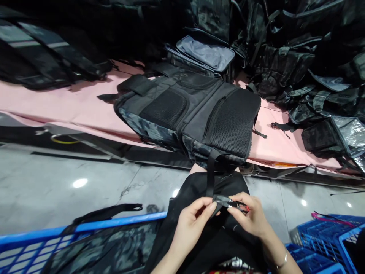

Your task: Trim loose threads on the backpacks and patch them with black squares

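A black backpack [196, 102] lies with its padded mesh back facing up, its lower end toward me at the table edge. From that end a black webbing strap [210, 173] hangs down over my lap. My left hand [194, 220] pinches the strap near its free end between thumb and fingers. Close beside it, my right hand [249, 214] is closed on a small dark tool with a red part [246, 208], which looks like thread snips. Its tip is at the strap end; whether it touches the webbing I cannot tell.
The pink-covered table [94, 110] runs across in front of me. Dark camouflage bags [42, 53] stand at left, with more bags [288, 64] at back right. Blue crates [82, 228] stand at lower left, holding a camouflage bag, and at lower right [322, 232].
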Demonstrator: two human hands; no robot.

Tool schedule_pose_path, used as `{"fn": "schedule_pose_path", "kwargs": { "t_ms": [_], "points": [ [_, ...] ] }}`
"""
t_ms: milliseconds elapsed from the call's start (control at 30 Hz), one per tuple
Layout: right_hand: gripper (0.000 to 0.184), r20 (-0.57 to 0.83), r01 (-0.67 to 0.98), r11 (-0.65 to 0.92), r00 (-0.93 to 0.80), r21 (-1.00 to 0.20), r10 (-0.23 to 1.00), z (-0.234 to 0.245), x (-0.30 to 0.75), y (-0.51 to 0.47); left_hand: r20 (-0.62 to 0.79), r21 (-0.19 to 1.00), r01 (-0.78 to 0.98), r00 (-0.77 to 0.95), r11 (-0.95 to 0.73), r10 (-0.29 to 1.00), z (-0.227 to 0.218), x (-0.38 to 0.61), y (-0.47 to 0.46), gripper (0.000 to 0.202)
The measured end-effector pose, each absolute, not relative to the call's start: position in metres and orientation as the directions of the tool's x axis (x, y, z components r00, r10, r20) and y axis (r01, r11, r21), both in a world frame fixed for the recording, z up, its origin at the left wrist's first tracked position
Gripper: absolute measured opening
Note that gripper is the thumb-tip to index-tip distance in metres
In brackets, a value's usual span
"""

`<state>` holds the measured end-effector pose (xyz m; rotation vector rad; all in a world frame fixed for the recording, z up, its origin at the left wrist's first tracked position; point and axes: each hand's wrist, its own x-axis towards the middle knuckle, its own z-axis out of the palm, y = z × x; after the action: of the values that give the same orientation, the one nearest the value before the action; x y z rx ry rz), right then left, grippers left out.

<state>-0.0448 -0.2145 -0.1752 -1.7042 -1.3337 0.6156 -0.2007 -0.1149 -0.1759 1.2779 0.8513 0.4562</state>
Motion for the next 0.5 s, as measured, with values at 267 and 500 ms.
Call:
{"fn": "schedule_pose_path", "kwargs": {
  "t_ms": [267, 500],
  "points": [
    [0.018, 0.164, 0.564, 0.032, 0.184, -0.825, 0.969, -0.170, -0.031, -0.216, -0.245, 0.966, 0.235, 0.685, 0.110, 0.686, -0.169, -0.202, -0.109, 0.025],
    [0.023, 0.202, 0.591, 0.037, 0.214, -0.806, 0.956, -0.180, -0.036, -0.216, -0.306, 0.928, 0.366, 0.647, 0.068, 0.699, -0.172, -0.201, -0.111, 0.032]
  ]
}}
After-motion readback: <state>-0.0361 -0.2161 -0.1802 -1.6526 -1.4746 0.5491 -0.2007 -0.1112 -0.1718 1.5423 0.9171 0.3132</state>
